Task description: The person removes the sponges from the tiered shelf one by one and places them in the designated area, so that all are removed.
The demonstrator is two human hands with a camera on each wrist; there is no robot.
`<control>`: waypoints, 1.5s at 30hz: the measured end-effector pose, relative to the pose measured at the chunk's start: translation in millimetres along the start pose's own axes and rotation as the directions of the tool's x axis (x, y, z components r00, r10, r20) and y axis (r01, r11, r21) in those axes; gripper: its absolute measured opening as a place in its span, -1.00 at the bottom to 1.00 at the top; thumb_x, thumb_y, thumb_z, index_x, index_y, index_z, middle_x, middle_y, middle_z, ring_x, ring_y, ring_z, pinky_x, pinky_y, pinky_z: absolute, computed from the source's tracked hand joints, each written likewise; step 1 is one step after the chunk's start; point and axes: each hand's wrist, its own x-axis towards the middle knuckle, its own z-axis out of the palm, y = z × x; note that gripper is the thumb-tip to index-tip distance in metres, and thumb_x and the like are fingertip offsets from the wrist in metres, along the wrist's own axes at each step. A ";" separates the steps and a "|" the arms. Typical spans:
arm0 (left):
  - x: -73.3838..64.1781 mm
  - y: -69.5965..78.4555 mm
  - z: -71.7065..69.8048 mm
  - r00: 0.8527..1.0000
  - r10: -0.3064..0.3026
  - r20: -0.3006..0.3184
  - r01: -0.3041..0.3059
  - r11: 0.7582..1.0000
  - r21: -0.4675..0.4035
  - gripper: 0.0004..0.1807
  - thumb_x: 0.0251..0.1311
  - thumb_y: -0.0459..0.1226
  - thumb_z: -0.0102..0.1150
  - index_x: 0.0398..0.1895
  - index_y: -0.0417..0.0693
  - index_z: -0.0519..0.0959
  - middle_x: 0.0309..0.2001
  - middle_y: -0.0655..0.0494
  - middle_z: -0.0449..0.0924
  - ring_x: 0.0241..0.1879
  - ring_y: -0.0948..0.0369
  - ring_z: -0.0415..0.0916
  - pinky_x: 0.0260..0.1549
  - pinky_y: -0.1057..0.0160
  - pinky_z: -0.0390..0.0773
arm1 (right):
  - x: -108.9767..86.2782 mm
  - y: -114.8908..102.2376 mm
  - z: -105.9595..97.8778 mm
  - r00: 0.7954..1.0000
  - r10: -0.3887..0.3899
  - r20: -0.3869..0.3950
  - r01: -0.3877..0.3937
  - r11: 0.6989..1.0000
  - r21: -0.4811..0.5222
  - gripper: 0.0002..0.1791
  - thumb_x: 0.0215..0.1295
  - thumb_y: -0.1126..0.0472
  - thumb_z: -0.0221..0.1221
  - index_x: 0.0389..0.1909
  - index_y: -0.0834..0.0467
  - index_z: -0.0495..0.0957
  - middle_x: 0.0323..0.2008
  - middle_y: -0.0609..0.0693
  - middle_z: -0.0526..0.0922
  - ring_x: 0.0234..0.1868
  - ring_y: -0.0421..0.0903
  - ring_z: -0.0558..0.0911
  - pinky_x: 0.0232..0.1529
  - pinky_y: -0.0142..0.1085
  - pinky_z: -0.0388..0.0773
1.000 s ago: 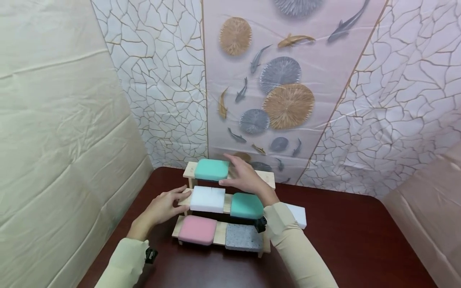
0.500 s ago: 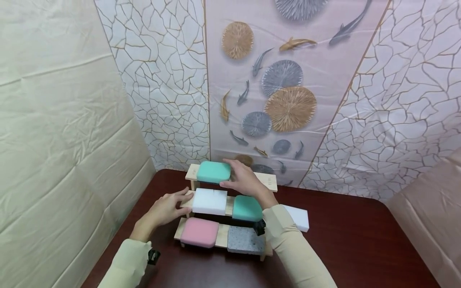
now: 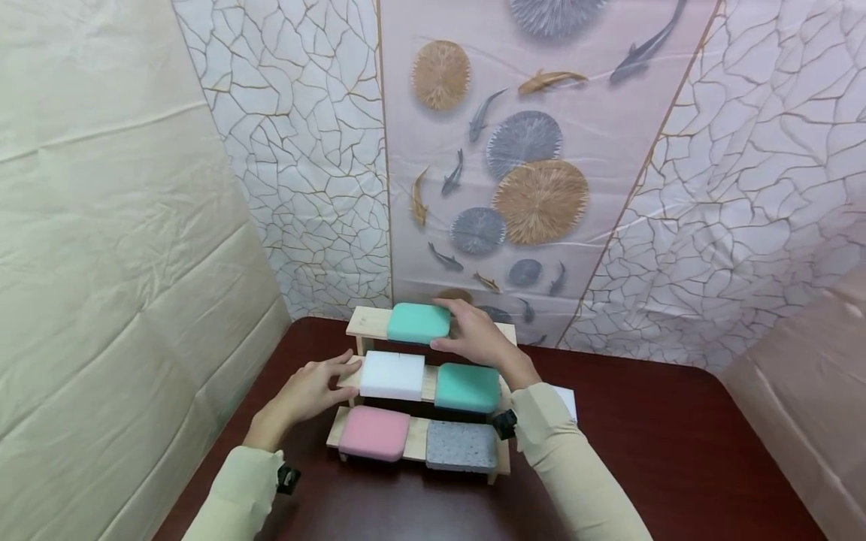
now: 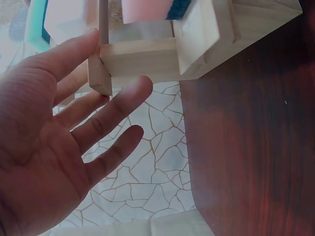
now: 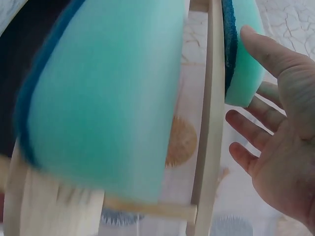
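Note:
A three-step wooden rack (image 3: 368,323) stands on the table with sponges on its boards. On the top board sits a green sponge (image 3: 418,323); my right hand (image 3: 476,334) pinches its right end, thumb in front and fingers behind. The right wrist view shows its dark blue scouring layer underneath. My left hand (image 3: 307,394) pinches the left end of the middle board, its other fingers spread in the left wrist view. Beside it on that board lies a white sponge (image 3: 392,376), then another green sponge (image 3: 467,388). Below are a pink sponge (image 3: 374,433) and a grey speckled sponge (image 3: 461,445).
A white block (image 3: 567,402) lies on the dark red table (image 3: 649,451) behind my right forearm, partly hidden by the sleeve. A patterned cloth wall (image 3: 318,188) rises right behind the table, and cream cloth hangs along both sides.
The green sponge on the top board has slid to the right with my right hand, baring more wood at its left. My left hand has stayed at the rack's left end.

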 end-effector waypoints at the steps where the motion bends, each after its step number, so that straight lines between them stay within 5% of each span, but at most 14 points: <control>1: -0.2 -0.1 -0.5 1.000 0.000 -0.005 0.000 1.000 0.003 -0.36 0.26 0.03 0.31 0.38 0.07 0.48 0.46 -0.01 0.29 0.25 -0.13 0.46 -0.02 -0.19 0.53 | -2.3 1.2 -2.5 1.000 0.004 -0.004 -0.004 1.000 0.004 -0.10 0.25 -0.08 0.37 0.53 0.07 0.20 0.46 0.07 0.29 0.43 0.10 0.31 0.34 0.09 0.27; 10: 0.9 2.3 -5.1 1.000 0.006 -0.003 -0.005 1.000 0.030 -0.36 0.25 0.04 0.32 0.37 0.06 0.49 0.44 -0.02 0.32 0.22 -0.19 0.47 -0.10 -0.21 0.55 | -21.8 16.5 -21.3 0.999 0.051 -0.015 -0.051 0.999 0.006 -0.11 0.28 -0.06 0.36 0.54 0.04 0.17 0.49 0.08 0.25 0.45 0.13 0.28 0.35 0.14 0.23; 24: 1.1 4.6 -7.1 0.999 0.010 0.033 -0.011 0.999 0.041 -0.33 0.26 0.10 0.27 0.38 0.05 0.48 0.44 -0.04 0.30 0.24 -0.28 0.41 -0.13 -0.25 0.53 | -60.2 41.1 -37.9 0.998 0.004 -0.066 -0.008 0.998 -0.059 -0.26 0.34 0.08 0.32 0.46 0.20 0.29 0.39 0.21 0.34 0.34 0.22 0.38 0.30 0.20 0.26; 45: 2.9 11.8 -7.4 0.999 -0.010 0.033 0.009 0.999 0.044 -0.33 0.28 0.07 0.27 0.38 -0.01 0.47 0.46 -0.06 0.26 0.23 -0.28 0.42 -0.17 -0.22 0.54 | -93.2 65.4 -55.8 0.995 0.078 -0.066 -0.083 0.994 -0.076 -0.27 0.37 0.05 0.29 0.49 0.10 0.27 0.46 0.16 0.26 0.40 0.20 0.33 0.26 0.16 0.34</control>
